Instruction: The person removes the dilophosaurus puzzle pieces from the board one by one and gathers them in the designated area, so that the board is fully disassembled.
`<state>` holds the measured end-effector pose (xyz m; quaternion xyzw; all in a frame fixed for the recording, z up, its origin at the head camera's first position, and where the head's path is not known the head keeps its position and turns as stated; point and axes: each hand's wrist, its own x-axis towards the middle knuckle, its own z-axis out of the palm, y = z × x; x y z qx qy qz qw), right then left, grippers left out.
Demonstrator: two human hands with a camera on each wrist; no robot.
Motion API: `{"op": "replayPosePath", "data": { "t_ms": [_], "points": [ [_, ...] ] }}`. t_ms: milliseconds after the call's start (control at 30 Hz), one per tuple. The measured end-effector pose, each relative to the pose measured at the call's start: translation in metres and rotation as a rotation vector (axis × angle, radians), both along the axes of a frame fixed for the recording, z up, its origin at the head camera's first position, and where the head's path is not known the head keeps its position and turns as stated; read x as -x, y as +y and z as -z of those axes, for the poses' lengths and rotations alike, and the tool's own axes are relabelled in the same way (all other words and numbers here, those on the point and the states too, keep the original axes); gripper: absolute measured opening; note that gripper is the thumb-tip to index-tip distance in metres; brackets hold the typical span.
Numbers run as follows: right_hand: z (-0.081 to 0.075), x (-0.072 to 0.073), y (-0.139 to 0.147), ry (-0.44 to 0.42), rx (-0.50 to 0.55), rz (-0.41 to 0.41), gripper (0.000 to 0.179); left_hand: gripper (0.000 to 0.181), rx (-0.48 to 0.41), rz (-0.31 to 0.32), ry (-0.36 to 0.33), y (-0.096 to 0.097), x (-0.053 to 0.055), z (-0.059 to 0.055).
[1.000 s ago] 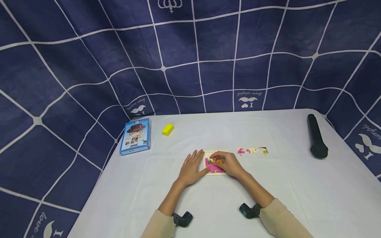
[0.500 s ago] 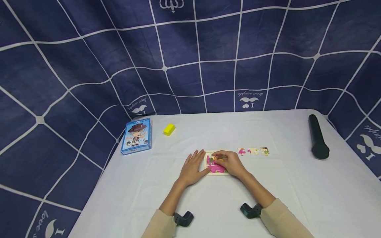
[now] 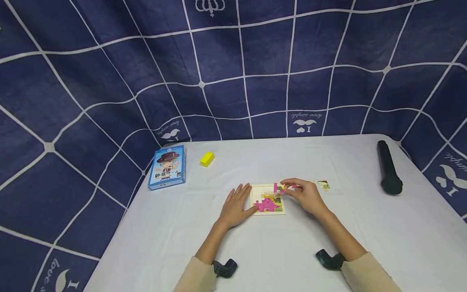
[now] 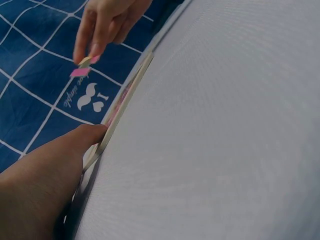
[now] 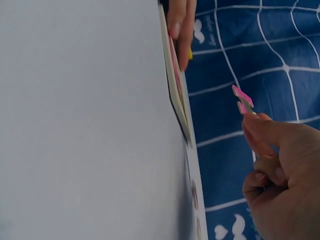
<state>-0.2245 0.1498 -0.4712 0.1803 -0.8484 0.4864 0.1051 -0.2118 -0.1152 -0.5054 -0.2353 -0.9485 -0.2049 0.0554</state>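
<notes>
A small puzzle board (image 3: pixel 257 190) with a pale frame lies on the table, pink and green pieces filling its lower part. My left hand (image 3: pixel 235 207) rests at the board's left edge, fingers straight and the thumb over the lower left corner. Between thumb and fingertips my right hand (image 3: pixel 304 195) pinches a pink and green puzzle piece (image 3: pixel 278 188), held up over the board's upper right corner. In the right wrist view the puzzle piece (image 5: pixel 243 99) stands well clear of the tabletop. A loose puzzle piece (image 3: pixel 323 185) lies to the right, others partly hidden behind my right hand.
A blue game box (image 3: pixel 168 167) and a yellow block (image 3: pixel 207 159) sit at the back left of the white table (image 3: pixel 226 255). On the far right lies a black microphone-shaped object (image 3: pixel 389 168). A blue checked curtain (image 3: pixel 262 93) hangs behind the table.
My right hand has lifted the pink and green puzzle piece out of the board and moved right with it, baring the board's upper part. The left hand has stayed in place.
</notes>
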Motion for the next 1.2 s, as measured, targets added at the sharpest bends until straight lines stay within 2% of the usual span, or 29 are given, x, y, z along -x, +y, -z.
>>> {"op": "replayPosePath", "data": {
  "t_ms": [200,367,467,833,1200],
  "points": [
    [0.006,-0.004,0.033,-0.045,-0.067,0.051,0.022,0.075,0.011,-0.009,-0.021,0.0,0.001,0.001],
    [0.012,-0.006,0.04,-0.138,-0.098,0.079,0.023,0.076,0.038,-0.022,-0.04,-0.001,0.002,0.003],
    [0.016,-0.005,0.042,-0.154,-0.109,0.086,0.023,0.075,0.033,-0.022,-0.037,-0.001,0.002,0.004],
    [0.022,-0.004,0.045,-0.098,-0.203,0.159,0.021,0.074,0.033,-0.005,-0.015,0.0,0.003,0.001],
    [0.023,-0.004,0.045,-0.085,-0.251,0.174,0.024,0.075,0.047,-0.012,-0.02,-0.001,0.004,0.004]
  ]
}}
